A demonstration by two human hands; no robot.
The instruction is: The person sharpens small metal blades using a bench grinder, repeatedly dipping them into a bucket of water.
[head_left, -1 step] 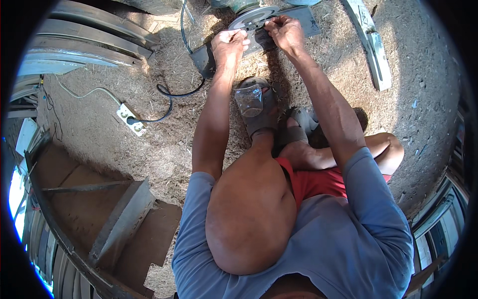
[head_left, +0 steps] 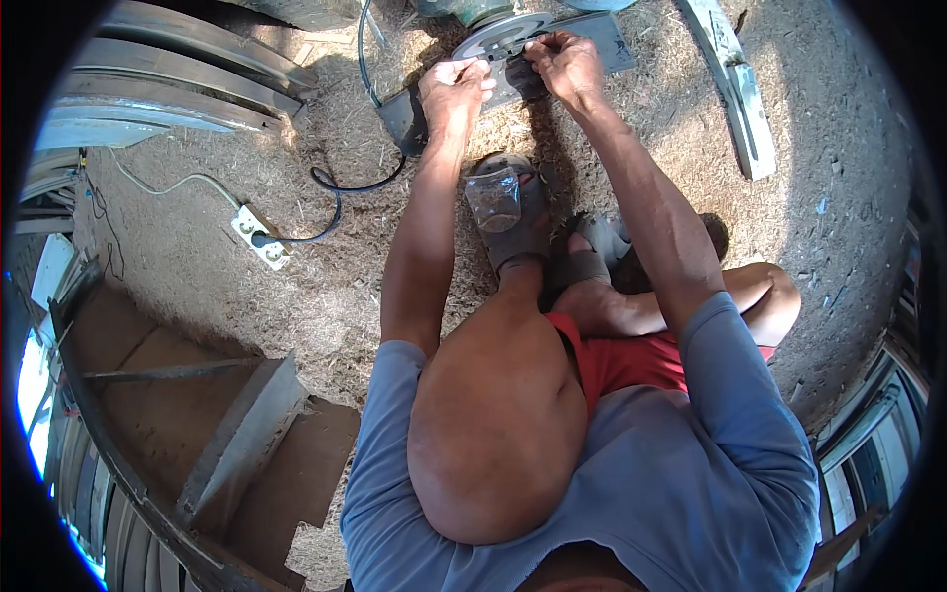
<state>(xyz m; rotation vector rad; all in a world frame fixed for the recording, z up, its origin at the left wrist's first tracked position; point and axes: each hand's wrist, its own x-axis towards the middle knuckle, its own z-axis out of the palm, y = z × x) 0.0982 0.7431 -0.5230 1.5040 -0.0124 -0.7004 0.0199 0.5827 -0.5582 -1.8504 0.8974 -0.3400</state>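
Note:
At the top of the view, my left hand has its fingers pinched close to the near edge of a pale round disc on a machine. My right hand pinches just right of it, thumb and forefinger near small dark parts at the disc's edge. What either hand holds is too small to make out. Under my hands runs a grey flat plate, its left end beside my left wrist. Below them, a clear plastic cup rests over my sandalled foot.
A black cord runs from beside the machine to a white power strip on the left. Curved planks are stacked at upper left, a brown wooden frame lies lower left, and a long wooden piece lies at upper right. Shavings cover the ground.

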